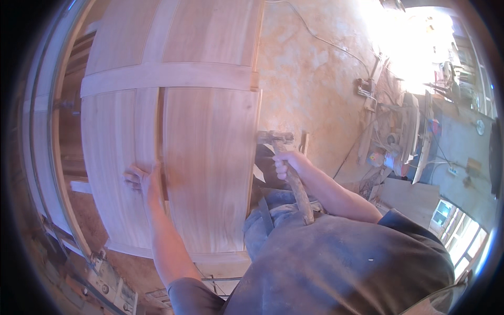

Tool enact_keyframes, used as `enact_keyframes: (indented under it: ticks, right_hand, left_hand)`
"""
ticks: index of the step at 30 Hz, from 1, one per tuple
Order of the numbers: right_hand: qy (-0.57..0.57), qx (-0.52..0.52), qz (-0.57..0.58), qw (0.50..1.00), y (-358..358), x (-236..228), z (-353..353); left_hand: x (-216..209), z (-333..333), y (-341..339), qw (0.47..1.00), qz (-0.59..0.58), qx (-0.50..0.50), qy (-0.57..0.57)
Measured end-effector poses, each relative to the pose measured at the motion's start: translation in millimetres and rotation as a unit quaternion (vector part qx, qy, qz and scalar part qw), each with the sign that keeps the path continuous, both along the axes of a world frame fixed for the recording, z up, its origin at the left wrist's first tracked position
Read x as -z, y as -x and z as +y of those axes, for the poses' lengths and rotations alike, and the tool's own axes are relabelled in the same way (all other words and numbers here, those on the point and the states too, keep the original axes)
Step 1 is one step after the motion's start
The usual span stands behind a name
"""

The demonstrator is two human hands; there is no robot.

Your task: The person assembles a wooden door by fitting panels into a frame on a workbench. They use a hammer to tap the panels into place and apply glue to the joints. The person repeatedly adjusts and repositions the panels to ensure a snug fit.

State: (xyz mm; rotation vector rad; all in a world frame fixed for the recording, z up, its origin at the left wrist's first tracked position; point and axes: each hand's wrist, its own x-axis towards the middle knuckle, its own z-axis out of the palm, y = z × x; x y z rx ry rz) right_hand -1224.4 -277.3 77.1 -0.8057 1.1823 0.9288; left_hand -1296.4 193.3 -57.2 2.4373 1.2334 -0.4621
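Just right of the panelled woodwork (207,152), I see the right hand (287,164) clenched around a hammer (300,197), while the left hand (146,181) lies on the woodwork, its grip unclear.

We get one view: left fisheye of a side-by-side head pair, upright, unmirrored. We look steeply down from the wearer's head: dark, dusty clothed torso (341,262) nearest, lower right; broad pale wooden panelled piece (207,142) close, left of centre; mottled tan floor (315,79) beyond; glaring white light (407,47) farther off, upper right. Straight edges bow toward the rim.
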Motion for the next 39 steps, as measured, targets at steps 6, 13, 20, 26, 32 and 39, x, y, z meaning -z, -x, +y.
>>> enact_keyframes:
  ticks: [6, 13, 20, 26, 32, 39]
  right_hand:
    - [0.0, 0.045, 0.017, 0.999, 8.4, 2.5, 6.9]
    - [0.004, -0.017, 0.02, 1.0, 3.8, 8.3, -1.9]
    - [0.043, 0.019, 0.006, 0.999, -6.3, -21.8, 41.5]
    - [-0.033, 0.025, 0.058, 0.997, 6.1, 2.5, -7.7]
    - [0.026, 0.025, 0.046, 0.998, 4.7, -6.0, 21.1]
    - [-0.016, 0.019, 0.054, 0.998, 8.6, -0.1, 28.7]
  left_hand:
    - [-48.2, -22.3, -27.1, 0.995, 0.067, 0.057, 0.055]
    - [-71.0, -22.5, -26.9, 0.993, 0.075, 0.056, 0.067]
    - [-69.5, -25.2, -30.8, 0.993, 0.067, 0.069, 0.073]
    - [-75.2, -25.8, -28.3, 0.99, 0.103, 0.077, 0.061]
    - [-63.5, -23.8, -25.7, 0.991, 0.085, 0.091, 0.056]
    - [-51.9, -17.5, -14.1, 0.991, 0.057, 0.098, 0.067]
